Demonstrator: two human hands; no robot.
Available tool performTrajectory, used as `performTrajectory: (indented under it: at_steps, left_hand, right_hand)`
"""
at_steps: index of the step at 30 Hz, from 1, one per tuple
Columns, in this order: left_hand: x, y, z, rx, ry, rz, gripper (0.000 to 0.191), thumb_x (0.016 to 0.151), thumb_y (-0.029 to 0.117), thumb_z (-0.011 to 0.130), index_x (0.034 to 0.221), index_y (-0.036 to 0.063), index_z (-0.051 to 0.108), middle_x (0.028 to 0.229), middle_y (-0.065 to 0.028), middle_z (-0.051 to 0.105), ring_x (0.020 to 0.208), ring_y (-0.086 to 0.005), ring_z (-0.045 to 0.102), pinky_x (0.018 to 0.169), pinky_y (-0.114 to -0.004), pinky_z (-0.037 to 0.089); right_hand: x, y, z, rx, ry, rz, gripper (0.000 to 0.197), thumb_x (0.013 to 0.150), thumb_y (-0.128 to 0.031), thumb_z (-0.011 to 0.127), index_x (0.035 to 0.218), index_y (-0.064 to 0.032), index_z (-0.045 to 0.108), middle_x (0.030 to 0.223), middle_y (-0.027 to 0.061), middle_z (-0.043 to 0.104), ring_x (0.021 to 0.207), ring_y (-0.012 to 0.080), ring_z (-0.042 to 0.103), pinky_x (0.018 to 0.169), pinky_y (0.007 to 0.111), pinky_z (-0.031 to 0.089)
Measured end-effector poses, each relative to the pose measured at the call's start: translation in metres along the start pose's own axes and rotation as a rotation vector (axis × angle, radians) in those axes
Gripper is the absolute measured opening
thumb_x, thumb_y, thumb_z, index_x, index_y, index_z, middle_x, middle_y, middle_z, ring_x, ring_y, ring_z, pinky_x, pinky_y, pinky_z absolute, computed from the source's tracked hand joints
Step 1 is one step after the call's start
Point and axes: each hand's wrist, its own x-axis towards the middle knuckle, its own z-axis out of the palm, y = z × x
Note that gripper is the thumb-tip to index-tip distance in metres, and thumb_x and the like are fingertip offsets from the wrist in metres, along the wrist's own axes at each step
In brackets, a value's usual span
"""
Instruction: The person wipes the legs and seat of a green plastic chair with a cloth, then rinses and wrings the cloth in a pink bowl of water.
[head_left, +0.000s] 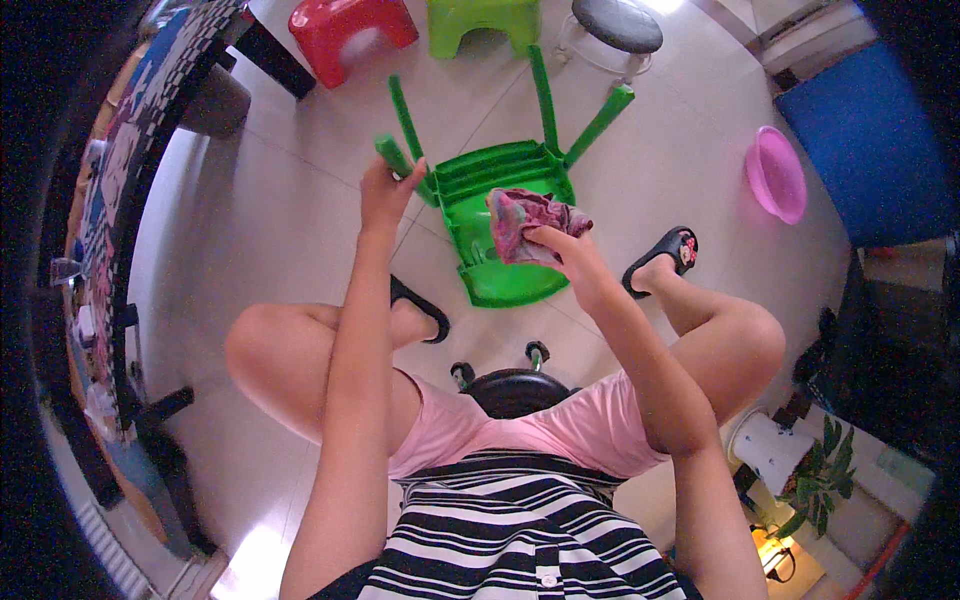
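Observation:
A green plastic chair (517, 281) lies tipped over on the tiled floor before me, its legs pointing away from me. My left hand (391, 191) grips one of its legs at the left, near that leg's end. In my right hand (566, 259) is a crumpled pink and red patterned cloth (517, 225), held over the chair between thumb and fingers. Whether the cloth touches the chair cannot be told.
Beyond the chair stand a red plastic stool (352, 22), a light green one (484, 22) and a round black-topped stool (619, 26). A pink basin (776, 176) is at the right, by a blue panel (870, 142). A potted plant (821, 472) stands lower right.

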Motion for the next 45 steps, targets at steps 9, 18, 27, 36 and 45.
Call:
performTrajectory:
  at_steps: [9, 18, 27, 36, 45]
  left_hand:
    - [-0.060, 0.016, 0.003, 0.092, -0.051, -0.107, 0.022, 0.063, 0.019, 0.065, 0.072, 0.0026, 0.054, 0.065, -0.0112, 0.059, 0.062, -0.0240, 0.059, 0.056, -0.034, 0.045]
    - [-0.127, 0.039, -0.006, 0.002, -0.157, -0.237, 0.026, 0.069, 0.020, 0.066, 0.081, 0.0031, 0.050, 0.077, -0.0117, 0.057, 0.072, -0.0246, 0.059, 0.063, -0.035, 0.045]
    - [-0.136, 0.071, -0.026, -0.076, -0.069, -0.174, 0.053, 0.075, 0.019, 0.064, 0.121, 0.0063, 0.039, 0.115, -0.0127, 0.050, 0.104, -0.0208, 0.050, 0.088, -0.032, 0.038]
    - [-0.134, 0.081, -0.031, -0.314, -0.022, -0.039, 0.036, 0.076, 0.003, 0.059, 0.112, 0.0044, 0.050, 0.110, -0.0093, 0.055, 0.104, -0.0161, 0.050, 0.091, -0.030, 0.036]
    - [-0.130, 0.076, -0.029, -0.202, -0.051, -0.050, 0.034, 0.074, 0.006, 0.061, 0.107, 0.0083, 0.054, 0.110, -0.0065, 0.055, 0.108, -0.0213, 0.047, 0.094, -0.033, 0.033]
  right_hand:
    - [0.006, 0.007, 0.006, -0.135, 0.001, -0.113, 0.027, 0.071, -0.011, 0.061, 0.096, -0.0023, 0.056, 0.086, 0.0015, 0.060, 0.074, 0.0107, 0.056, 0.070, 0.024, 0.044]
    - [0.035, 0.065, -0.014, -1.016, 0.086, -0.250, 0.030, 0.065, -0.025, 0.061, 0.087, -0.0047, 0.059, 0.084, 0.0191, 0.060, 0.082, 0.0341, 0.057, 0.069, 0.039, 0.046]
    - [0.054, 0.084, 0.020, -0.832, 0.130, -0.487, 0.040, 0.063, -0.014, 0.061, 0.102, -0.0065, 0.057, 0.088, 0.0117, 0.062, 0.080, 0.0239, 0.060, 0.071, 0.033, 0.046]
    - [0.079, 0.136, 0.017, -0.026, -0.426, -0.106, 0.034, 0.072, -0.015, 0.054, 0.105, -0.0073, 0.059, 0.082, 0.0030, 0.063, 0.063, 0.0135, 0.055, 0.057, 0.026, 0.044]
    - [0.074, 0.127, 0.020, -0.077, -0.286, -0.117, 0.026, 0.074, -0.018, 0.052, 0.095, -0.0058, 0.062, 0.069, -0.0015, 0.057, 0.055, 0.0070, 0.046, 0.048, 0.021, 0.036]
